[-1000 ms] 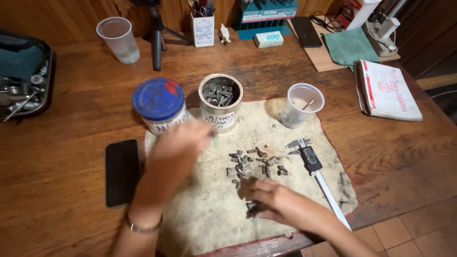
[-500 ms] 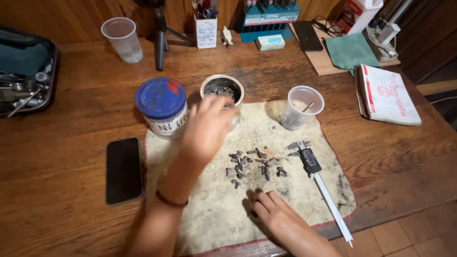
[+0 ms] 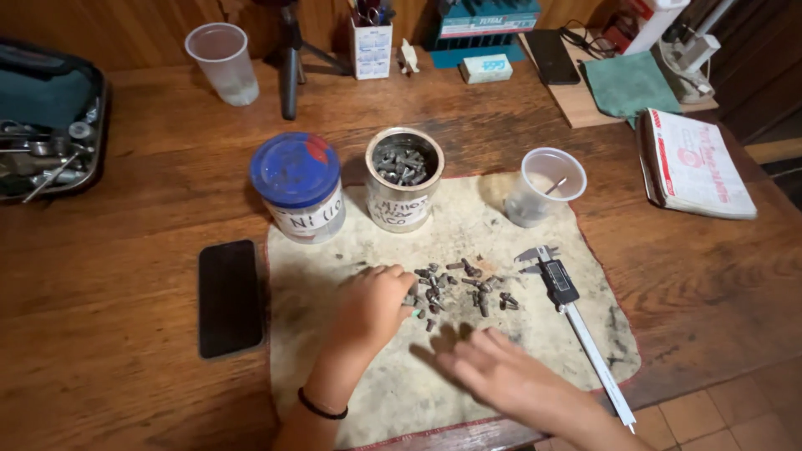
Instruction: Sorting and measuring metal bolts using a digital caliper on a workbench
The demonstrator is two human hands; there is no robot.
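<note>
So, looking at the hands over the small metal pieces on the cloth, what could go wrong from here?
1. The right hand sweeps close to the small metal pieces; it could scatter them off the cloth onto the table.
2. The caliper lies beside the pile, its tip near the table's edge; a nudge might push it off.
3. The left hand works just below the open metal tin; a careless lift may tip it.

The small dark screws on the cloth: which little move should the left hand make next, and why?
Probably the left hand should pinch one screw from the near edge of the scattered screws. Its fingers already touch that edge of the pile, and they look curled but I cannot tell whether they hold anything. The right hand lies flat on the cloth, just short of the pile.
</note>
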